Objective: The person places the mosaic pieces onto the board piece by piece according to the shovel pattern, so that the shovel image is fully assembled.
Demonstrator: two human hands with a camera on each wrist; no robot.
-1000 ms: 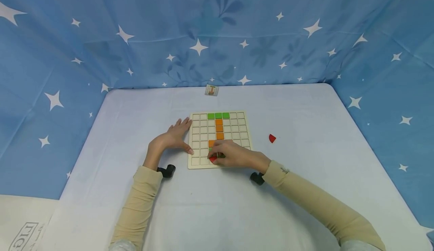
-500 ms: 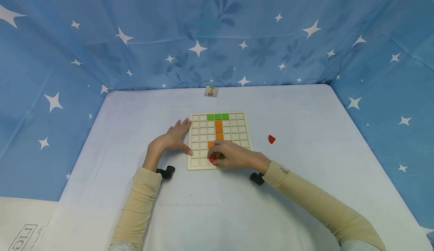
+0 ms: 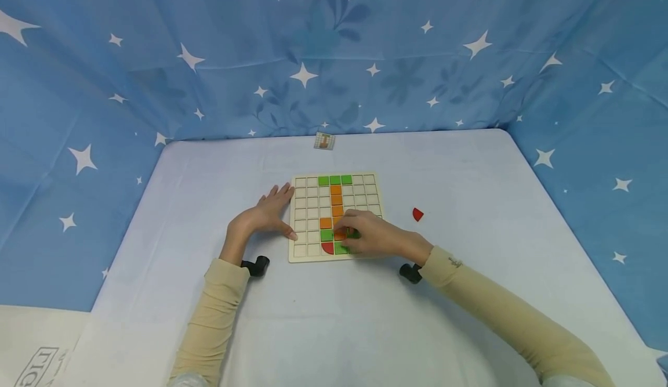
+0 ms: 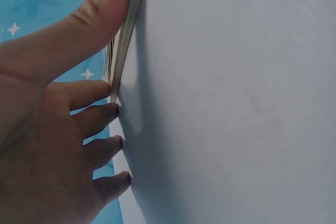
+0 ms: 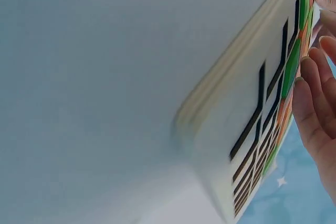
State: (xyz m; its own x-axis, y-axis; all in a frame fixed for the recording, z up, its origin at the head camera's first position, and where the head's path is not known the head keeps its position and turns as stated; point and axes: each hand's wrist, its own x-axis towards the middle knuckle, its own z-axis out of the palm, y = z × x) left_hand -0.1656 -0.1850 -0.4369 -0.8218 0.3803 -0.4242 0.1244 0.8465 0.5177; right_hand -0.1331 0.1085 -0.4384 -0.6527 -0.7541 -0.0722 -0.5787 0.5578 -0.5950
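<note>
A pale square grid board (image 3: 300, 213) lies on the table, with green tiles (image 3: 335, 180) along its far row and a column of orange tiles (image 3: 336, 200) beneath them. A red quarter-round piece (image 3: 327, 249) sits in a cell of the near row, beside a green tile (image 3: 341, 249). My left hand (image 3: 267, 212) rests at the board's left edge with spread fingers; its thumb (image 4: 97, 17) touches the edge in the left wrist view. Over the near right part hovers my right hand (image 3: 373, 233), fingers loosely bent, nothing seen between them. It hides several cells.
To the right of the board lies a loose red quarter-round piece (image 3: 418, 214). A small pattern card (image 3: 325, 140) lies near the table's far edge. Blue star-printed curtains (image 3: 302, 39) stand behind and beside the white table (image 3: 459, 172).
My right hand has let go of the red quarter-round piece, which stays in the near row, and has shifted right, uncovering nearby tiles. The left hand keeps its place.
</note>
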